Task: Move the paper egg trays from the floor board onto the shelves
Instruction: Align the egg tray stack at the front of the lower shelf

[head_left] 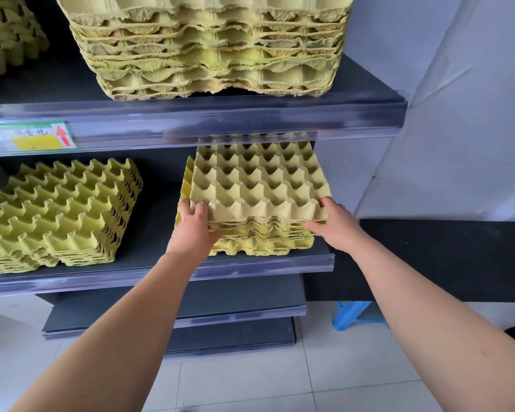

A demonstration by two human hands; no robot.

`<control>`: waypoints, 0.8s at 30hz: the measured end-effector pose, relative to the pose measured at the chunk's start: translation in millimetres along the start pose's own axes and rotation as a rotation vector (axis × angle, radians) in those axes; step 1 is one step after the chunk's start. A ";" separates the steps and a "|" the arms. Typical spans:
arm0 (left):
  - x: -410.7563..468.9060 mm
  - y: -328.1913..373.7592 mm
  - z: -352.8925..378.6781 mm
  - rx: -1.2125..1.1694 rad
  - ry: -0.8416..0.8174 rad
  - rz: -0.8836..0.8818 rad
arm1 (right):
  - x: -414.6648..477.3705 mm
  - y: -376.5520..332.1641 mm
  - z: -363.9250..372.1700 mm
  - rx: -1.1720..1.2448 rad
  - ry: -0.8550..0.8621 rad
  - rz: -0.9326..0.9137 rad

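Observation:
A stack of yellow paper egg trays (259, 185) sits on the right part of the middle shelf (161, 272). My left hand (195, 224) grips the stack's front left corner, thumb on top and fingers underneath the upper trays. My right hand (333, 221) grips the front right corner the same way. The top trays are paler than the ones below. One tray stands slanted behind the left side of the stack.
Another stack of egg trays (60, 212) lies on the left of the same shelf. A tall stack (208, 46) fills the upper shelf, with more trays (9, 37) at far left. A price label (30, 138) hangs on the upper rail. Lower shelves, tiled floor and a blue stool (354, 315) are below.

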State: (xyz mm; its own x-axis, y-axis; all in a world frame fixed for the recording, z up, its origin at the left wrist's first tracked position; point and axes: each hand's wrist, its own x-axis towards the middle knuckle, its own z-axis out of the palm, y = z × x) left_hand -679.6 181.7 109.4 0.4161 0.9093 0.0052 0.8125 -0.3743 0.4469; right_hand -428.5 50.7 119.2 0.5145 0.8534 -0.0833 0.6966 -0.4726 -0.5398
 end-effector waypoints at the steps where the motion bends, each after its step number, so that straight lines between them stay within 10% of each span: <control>1: -1.3 0.5 -1.0 -0.015 0.006 0.010 | -0.2 -0.9 -0.7 0.013 0.002 0.000; 24: -12.9 -18.1 -17.5 -0.479 0.199 0.014 | -11.2 -15.9 4.1 0.108 0.212 -0.082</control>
State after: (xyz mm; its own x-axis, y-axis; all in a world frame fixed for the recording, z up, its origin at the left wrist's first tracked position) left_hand -706.9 180.0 116.9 0.3019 0.9392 0.1635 0.5100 -0.3040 0.8046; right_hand -447.4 49.6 125.2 0.5598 0.8174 0.1355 0.6886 -0.3680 -0.6249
